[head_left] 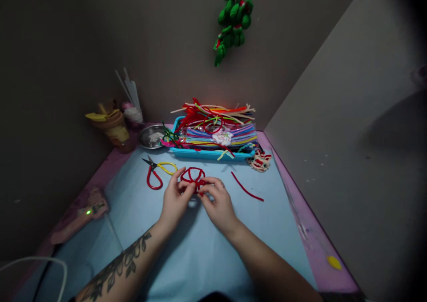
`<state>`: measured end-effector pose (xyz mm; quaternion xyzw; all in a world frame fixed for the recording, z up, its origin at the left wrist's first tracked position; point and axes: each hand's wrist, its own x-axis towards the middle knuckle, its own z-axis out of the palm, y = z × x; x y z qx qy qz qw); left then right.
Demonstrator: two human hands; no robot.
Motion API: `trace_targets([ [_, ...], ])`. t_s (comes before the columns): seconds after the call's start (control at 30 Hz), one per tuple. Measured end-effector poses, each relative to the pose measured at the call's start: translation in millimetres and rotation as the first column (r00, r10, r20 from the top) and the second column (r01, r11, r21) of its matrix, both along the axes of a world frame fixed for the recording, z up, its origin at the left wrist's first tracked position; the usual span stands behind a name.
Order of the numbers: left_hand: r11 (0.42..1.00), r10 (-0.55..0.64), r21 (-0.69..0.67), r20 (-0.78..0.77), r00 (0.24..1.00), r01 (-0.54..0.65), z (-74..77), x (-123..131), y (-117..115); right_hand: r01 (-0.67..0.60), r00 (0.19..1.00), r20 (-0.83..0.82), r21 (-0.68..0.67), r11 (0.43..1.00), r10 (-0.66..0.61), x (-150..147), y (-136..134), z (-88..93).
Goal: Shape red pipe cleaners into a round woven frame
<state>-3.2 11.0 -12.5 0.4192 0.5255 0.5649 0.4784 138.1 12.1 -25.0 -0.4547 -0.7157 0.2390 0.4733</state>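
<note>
The left hand (175, 197) and the right hand (217, 202) both pinch a looped red fuzzy pipe-cleaner shape (192, 178), fingers closed on its lower end; it lies just in front of the blue plastic tray (207, 154); red-handled scissors (153, 174) rest front-left of the tray.

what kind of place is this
Probably a craft desk in a corner: a tray heaped with coloured pipe cleaners, scissors on the blue mat, and the left hand and right hand holding a red shape bent from one.
</note>
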Motion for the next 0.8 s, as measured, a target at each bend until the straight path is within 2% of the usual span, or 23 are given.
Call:
trace_targets([
  [0.13,1.000,0.012,-0.026,0.046,0.999,-0.010,-0.9,-0.1,1.9,0.054,0.996,-0.071,0.067,0.996,-0.049,-3.4,-1.3,-5.3],
  [0.33,1.000,0.007,-0.015,0.040,0.999,-0.006,2.1,0.5,-0.2,0.020,0.999,-0.032,0.118,0.993,-0.017,-5.3,-3.4,-3.0],
  [0.47,1.000,0.007,0.014,-0.029,1.000,-0.006,1.5,-0.6,-0.9,-0.002,0.998,-0.055,0.049,0.999,0.005,-5.2,-3.0,-1.2],
  [0.6,0.998,0.007,0.058,-0.146,0.989,0.001,-0.5,-2.2,-1.5,-0.035,0.987,-0.160,-0.052,0.998,0.027,-4.2,-0.3,-2.4],
  [0.8,0.996,0.020,0.094,-0.269,0.963,0.005,-2.3,-5.9,-1.6,-0.086,0.980,-0.184,-0.075,0.993,0.071,0.0,2.5,-2.9],
])
